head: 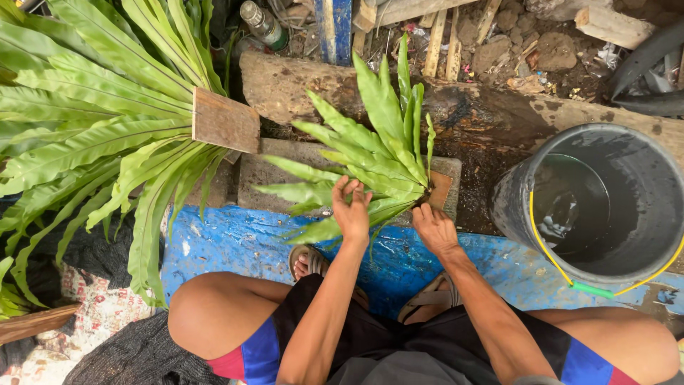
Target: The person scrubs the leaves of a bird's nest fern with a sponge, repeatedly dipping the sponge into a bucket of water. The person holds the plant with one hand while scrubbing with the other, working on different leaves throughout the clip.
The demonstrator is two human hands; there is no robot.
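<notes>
Person squats on blue tarp (235, 242), both hands at a small fern (370, 153) lying on its side. Left hand (351, 212) fingers spread loosely over the fronds, pressing them, not closed. Right hand (434, 228) curled at the fern's base, just beside a wooden slab (439, 189); grip unclear. Grey bucket (605, 207) with water right of right hand. Big fern (92, 135) on board far left of left hand.

The small fern's (370, 153) base is hidden behind the right hand (434, 228), and the left hand's (351, 212) fingertips vanish among its fronds. The large fern (92, 135) at the left and the grey bucket (605, 207) at the right run off the picture's edges.
</notes>
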